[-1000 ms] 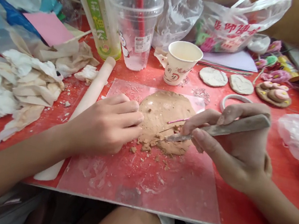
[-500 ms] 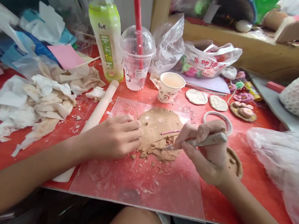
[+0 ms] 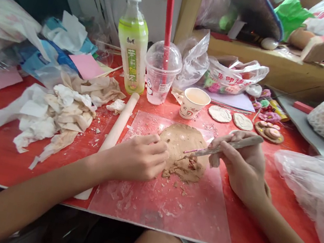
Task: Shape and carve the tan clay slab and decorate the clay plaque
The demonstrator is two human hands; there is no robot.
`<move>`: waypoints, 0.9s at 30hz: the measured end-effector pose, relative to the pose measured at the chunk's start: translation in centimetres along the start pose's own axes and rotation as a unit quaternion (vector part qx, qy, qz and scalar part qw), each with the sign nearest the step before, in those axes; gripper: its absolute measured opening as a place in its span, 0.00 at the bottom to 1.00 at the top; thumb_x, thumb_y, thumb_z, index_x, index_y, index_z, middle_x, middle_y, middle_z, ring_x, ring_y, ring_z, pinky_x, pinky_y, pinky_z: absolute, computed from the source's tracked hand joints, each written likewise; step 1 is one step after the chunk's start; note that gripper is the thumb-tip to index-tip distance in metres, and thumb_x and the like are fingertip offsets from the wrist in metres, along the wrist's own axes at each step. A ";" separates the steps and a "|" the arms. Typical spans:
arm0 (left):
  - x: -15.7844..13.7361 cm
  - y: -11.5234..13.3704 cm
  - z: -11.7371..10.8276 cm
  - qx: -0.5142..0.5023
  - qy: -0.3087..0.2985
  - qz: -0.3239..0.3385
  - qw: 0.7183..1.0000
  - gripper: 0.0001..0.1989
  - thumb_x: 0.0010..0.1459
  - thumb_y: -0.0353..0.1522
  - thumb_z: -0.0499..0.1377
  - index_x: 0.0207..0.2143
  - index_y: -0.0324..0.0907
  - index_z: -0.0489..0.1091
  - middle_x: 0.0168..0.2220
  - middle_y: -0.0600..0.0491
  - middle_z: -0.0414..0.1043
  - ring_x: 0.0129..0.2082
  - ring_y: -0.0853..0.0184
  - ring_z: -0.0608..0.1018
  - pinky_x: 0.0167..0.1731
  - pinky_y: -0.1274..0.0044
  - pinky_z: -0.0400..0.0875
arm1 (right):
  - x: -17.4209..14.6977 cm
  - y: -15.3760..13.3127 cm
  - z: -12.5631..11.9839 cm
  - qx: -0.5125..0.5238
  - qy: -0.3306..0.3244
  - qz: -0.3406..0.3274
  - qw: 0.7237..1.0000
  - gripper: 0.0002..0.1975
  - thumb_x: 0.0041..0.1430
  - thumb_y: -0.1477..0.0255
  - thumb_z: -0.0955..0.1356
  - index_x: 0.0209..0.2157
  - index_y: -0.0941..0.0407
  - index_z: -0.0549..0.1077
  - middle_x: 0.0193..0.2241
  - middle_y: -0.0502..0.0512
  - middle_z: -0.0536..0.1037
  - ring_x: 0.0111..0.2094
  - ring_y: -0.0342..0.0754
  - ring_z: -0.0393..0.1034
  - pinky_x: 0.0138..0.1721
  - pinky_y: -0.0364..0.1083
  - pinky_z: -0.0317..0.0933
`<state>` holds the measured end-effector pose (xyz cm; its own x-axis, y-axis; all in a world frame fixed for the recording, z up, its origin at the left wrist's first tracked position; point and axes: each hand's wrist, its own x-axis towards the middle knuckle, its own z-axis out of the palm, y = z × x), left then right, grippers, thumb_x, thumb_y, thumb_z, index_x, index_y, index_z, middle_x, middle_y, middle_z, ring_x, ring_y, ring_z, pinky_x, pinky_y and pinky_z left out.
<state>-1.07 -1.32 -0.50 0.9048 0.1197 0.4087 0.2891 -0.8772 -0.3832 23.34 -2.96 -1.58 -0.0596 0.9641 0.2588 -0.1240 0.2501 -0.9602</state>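
A flat brown clay slab [image 3: 181,137] lies on a clear sheet [image 3: 196,218]; its near edge is torn and crumbly. My left hand [image 3: 147,158] rests at the slab's left edge, fingers loosely bent and holding nothing visible; the fingertips are partly hidden. In my right hand [image 3: 242,166] is a clay knife [image 3: 237,144] with a clay-smeared grey handle, held like a pen. Its tip points left over the slab, above the torn patch; I cannot tell if it touches. A thin purple stick [image 3: 191,150] shows beside the tip.
Left of the sheet lies a pale rolling pin [image 3: 118,125], beyond it crumpled tissues [image 3: 59,118]. Behind the slab stand a paper cup [image 3: 194,104], a plastic cup [image 3: 160,76] and a tea bottle [image 3: 132,52]. Clay discs [image 3: 242,121] and a plastic bag [image 3: 314,181] are at right.
My right hand has drawn the knife back from the torn near part of the slab, with its tip now farther up. The left hand stays by the slab. The whole view has shifted.
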 end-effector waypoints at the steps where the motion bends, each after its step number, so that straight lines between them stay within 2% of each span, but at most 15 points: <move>1: 0.0 0.0 0.0 0.000 -0.001 0.001 1.000 0.11 0.57 0.24 0.52 0.22 0.40 0.62 0.23 0.55 0.65 0.28 0.68 0.69 0.33 0.75 0.65 | 0.0 -0.1 0.2 -0.014 -0.001 0.007 1.000 0.08 0.56 0.75 0.66 0.33 0.53 0.60 0.28 0.47 0.73 0.21 0.39 0.67 0.21 0.42 0.63; 7: 0.1 0.1 -0.1 0.007 0.006 0.007 1.000 0.11 0.57 0.23 0.53 0.22 0.39 0.62 0.23 0.55 0.65 0.28 0.68 0.69 0.33 0.75 0.65 | 0.0 0.0 0.8 -0.082 0.004 0.020 0.996 0.11 0.53 0.73 0.69 0.32 0.54 0.60 0.28 0.47 0.72 0.19 0.39 0.68 0.20 0.42 0.66; 18: 0.2 0.3 0.1 0.008 -0.003 0.008 1.000 0.11 0.58 0.24 0.52 0.23 0.39 0.64 0.24 0.55 0.67 0.29 0.69 0.69 0.35 0.75 0.65 | -0.1 0.0 0.7 -0.071 0.095 -0.011 0.993 0.12 0.49 0.78 0.71 0.31 0.55 0.63 0.27 0.47 0.71 0.18 0.41 0.67 0.14 0.42 0.65; 23: 0.2 0.3 0.1 0.003 -0.004 0.004 1.000 0.11 0.58 0.24 0.52 0.22 0.39 0.64 0.23 0.55 0.67 0.28 0.69 0.69 0.35 0.74 0.65 | -0.2 0.2 0.8 -0.088 0.111 0.015 0.990 0.13 0.48 0.78 0.72 0.31 0.55 0.63 0.27 0.49 0.72 0.23 0.43 0.70 0.16 0.42 0.67; 27: 0.2 0.3 0.1 0.007 -0.005 0.004 1.000 0.11 0.59 0.24 0.51 0.24 0.39 0.66 0.24 0.54 0.68 0.28 0.68 0.70 0.35 0.74 0.66 | -0.2 0.3 0.7 -0.113 0.106 0.007 0.988 0.13 0.49 0.77 0.71 0.32 0.55 0.63 0.27 0.48 0.71 0.22 0.42 0.69 0.16 0.42 0.67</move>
<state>-0.81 -1.56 -0.61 0.9101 0.1176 0.3973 0.2864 -0.8714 -0.3983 22.62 -3.12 -1.86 0.1512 0.9586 0.2414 0.1002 0.2281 -0.9685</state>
